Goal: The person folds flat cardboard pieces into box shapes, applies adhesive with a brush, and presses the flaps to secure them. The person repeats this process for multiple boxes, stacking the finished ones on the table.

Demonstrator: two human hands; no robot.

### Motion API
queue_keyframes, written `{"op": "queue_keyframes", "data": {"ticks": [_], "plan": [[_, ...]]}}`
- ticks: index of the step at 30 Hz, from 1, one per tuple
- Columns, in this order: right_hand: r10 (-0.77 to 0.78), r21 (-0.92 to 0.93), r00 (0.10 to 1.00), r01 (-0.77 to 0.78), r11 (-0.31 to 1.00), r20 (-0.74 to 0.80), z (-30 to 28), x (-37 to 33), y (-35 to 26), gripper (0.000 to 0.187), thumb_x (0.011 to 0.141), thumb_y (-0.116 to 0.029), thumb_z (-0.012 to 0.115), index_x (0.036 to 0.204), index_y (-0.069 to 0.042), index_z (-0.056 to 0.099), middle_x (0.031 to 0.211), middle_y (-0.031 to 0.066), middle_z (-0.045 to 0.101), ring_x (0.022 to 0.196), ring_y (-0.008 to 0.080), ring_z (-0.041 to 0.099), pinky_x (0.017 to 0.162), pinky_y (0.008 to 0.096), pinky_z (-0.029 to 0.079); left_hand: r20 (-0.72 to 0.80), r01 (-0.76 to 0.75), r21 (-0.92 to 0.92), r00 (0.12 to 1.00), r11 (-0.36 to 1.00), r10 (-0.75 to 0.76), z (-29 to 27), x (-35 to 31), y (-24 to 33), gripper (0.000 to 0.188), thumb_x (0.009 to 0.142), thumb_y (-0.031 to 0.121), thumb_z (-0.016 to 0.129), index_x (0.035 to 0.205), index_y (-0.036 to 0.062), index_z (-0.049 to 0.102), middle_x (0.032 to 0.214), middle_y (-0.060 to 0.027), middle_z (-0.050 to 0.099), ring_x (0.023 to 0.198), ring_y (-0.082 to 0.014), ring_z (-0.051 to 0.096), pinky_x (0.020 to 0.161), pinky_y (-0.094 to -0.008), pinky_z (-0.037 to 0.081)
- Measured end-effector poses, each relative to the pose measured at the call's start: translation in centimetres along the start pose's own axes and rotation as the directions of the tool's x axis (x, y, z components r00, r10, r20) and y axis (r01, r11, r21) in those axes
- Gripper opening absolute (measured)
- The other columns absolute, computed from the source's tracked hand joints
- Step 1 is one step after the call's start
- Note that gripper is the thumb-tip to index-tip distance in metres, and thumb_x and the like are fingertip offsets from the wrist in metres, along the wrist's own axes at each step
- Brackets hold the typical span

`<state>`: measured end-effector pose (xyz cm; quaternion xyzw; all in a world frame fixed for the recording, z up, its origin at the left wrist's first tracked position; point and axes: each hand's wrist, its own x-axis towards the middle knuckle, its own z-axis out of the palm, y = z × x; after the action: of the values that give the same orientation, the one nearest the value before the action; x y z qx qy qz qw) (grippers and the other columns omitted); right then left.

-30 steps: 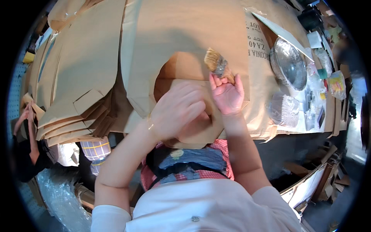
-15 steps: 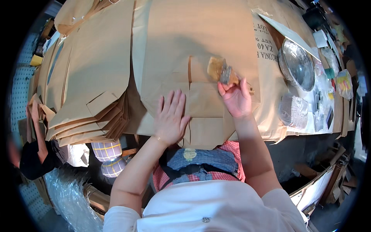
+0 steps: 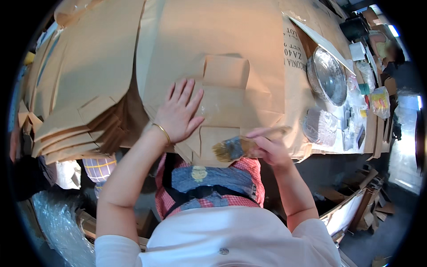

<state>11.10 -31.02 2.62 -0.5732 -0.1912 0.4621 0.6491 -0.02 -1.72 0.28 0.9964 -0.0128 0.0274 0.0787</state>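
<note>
A large brown paper bag [image 3: 213, 35] lies before me, its near end folded into flaps. My left hand [image 3: 179, 109] presses flat on it, fingers stretched out, beside the folded end. In my right hand [image 3: 269, 149] is a wide paintbrush [image 3: 229, 150] with a wooden handle, its bristles pointing left over the bag's near flap. Whether the bristles touch the paper I cannot tell. Above that flap, a wet-looking shiny patch shows on the paper, and a rectangular flap [image 3: 227, 71] stands turned back farther up.
At the left lies a stack of brown paper bags [image 3: 89, 120] with folded ends. To the right are a round metal basin [image 3: 328, 75], a plastic-wrapped block [image 3: 320, 127] and clear plastic bags. A person [image 3: 387, 46] is at the far right. Clear plastic film [image 3: 58, 227] hangs low at the left.
My right hand has brought the brush nearer to me and to the left, its bristles turned toward the near flap. The far flap is now turned back. My left hand stays flat on the bag.
</note>
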Motion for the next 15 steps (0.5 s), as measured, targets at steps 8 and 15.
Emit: {"op": "queue_keyframes", "data": {"ticks": [8,15], "plan": [[-0.234,-0.823,0.845,0.527,0.211,0.481,2.3,-2.5,-3.8,0.027,0.078,-0.006,0.067,0.103,-0.004,0.057,0.093,0.0085,0.060,0.078,0.0267,0.061,0.065,0.0368,0.050,-0.002,-0.012,0.085,1.000,0.996,0.013,0.1,-0.1,0.1,0.067,0.090,0.043,0.047,0.143,0.0046,0.035,0.149,-0.0230,0.028,0.139,-0.0393,0.023,0.115,-0.0507,0.014],[-0.364,-0.636,0.789,0.615,0.467,0.495,5.1,-2.2,-0.8,0.023,0.079,-0.007,0.069,0.100,-0.002,0.061,0.094,0.0112,0.064,0.081,0.0278,0.063,0.066,0.0359,0.052,-0.031,-0.007,0.138,0.999,0.990,0.011,0.1,-0.3,-0.1,0.066,0.090,0.044,0.046,0.142,0.0036,0.038,0.148,-0.0230,0.031,0.139,-0.0364,0.026,0.115,-0.0504,0.013]]}}
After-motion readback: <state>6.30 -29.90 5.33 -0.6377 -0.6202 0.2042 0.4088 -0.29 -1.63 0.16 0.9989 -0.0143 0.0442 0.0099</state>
